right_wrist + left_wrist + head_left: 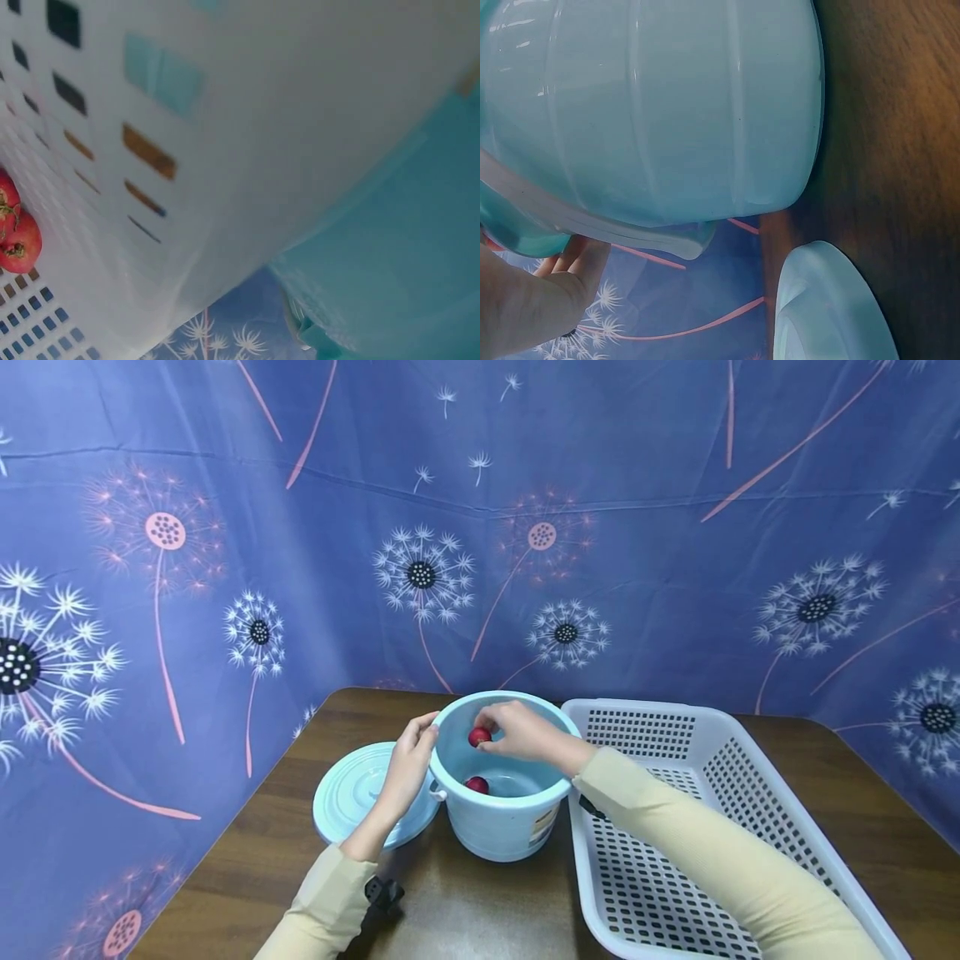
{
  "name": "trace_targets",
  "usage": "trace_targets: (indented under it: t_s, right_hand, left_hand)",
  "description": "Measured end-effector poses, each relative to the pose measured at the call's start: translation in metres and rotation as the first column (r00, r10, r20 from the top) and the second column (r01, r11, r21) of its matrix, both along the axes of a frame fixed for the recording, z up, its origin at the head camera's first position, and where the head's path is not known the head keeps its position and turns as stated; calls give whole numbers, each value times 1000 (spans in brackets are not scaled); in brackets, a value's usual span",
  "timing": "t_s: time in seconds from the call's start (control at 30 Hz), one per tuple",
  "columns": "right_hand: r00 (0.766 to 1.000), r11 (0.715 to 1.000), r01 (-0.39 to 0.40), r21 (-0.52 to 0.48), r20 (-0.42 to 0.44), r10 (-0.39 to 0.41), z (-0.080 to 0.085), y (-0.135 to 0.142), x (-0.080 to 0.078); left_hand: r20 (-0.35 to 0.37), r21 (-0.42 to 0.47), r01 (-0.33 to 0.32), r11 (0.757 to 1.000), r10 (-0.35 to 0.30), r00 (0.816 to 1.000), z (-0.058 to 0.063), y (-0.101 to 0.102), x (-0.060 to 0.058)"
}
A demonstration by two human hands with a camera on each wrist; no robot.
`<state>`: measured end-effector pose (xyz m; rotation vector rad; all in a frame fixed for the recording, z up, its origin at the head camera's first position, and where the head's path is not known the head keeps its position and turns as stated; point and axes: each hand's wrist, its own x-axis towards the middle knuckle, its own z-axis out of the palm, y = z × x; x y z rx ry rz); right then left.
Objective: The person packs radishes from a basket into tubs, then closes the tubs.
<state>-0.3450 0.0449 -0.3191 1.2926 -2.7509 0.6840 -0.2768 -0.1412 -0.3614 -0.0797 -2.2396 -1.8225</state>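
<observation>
A light blue bucket (498, 831) stands on the table with its top uncovered. My left hand (405, 764) grips the left side of its rim; the left wrist view shows the fingers (585, 262) at the rim by the white handle (622, 229). Inside the bucket's mouth, my right hand (521, 732) pinches a round red fruit (480, 737). Another red fruit (477, 785) lies on the bucket's floor. In the right wrist view the right hand does not show; red tomato-like fruits (21, 244) lie in the white basket (247, 150).
The white perforated basket (588, 877) stands right against the bucket, partly under my right forearm. A light blue lid (337, 802) lies flat left of the bucket. A blue dandelion-patterned cloth (465, 443) hangs behind the brown wooden table (465, 906).
</observation>
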Motion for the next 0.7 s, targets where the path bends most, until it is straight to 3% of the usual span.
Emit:
trace_targets:
  t_s: [0.4, 0.7]
  right_hand:
    - [1000, 1000, -2, 6, 8, 2, 1, -2, 0]
    - [999, 998, 48, 40, -10, -48, 0, 0, 2]
  left_hand:
    - [0, 2, -18, 1000, 18, 1000, 0, 1, -1]
    - [4, -8, -19, 1000, 19, 1000, -1, 3, 0]
